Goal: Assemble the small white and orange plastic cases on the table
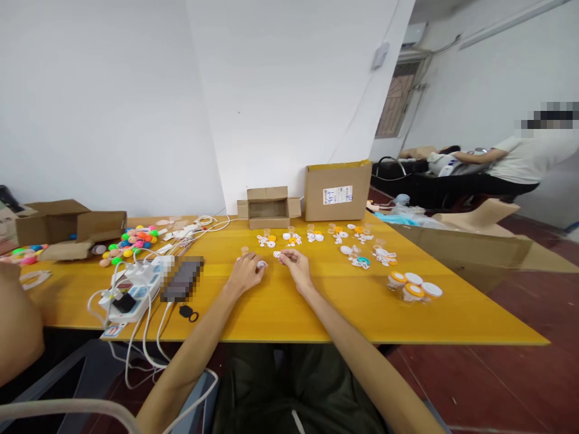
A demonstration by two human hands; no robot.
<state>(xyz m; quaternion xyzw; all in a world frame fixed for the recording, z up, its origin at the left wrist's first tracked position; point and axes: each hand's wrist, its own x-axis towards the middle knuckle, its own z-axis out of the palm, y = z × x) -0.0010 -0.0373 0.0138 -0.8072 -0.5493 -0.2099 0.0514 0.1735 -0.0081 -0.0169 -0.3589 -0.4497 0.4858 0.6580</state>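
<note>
Looking down from head view: pinching a small white dotted pc (277, 254) btwn thumb and fingertips of R hand (297, 269), over the middle of the wooden table (289, 310). Bending fingers of L hand (245, 274) just beside, w/ a white round pc (262, 264) near the fingertips; cannot tell for sure if gripped or only touched. Seeing behind both hands several small groups: white dotted pcs, clear plastic cups (266, 231), orange & white lids (345, 249). Noting on R side capped clear jars (413, 291), bunched together; at back, small open carton (266, 222) next to bigger cardboard box (337, 196); on L side, power strip (156, 283), cables and colourful balls (136, 241).
</note>
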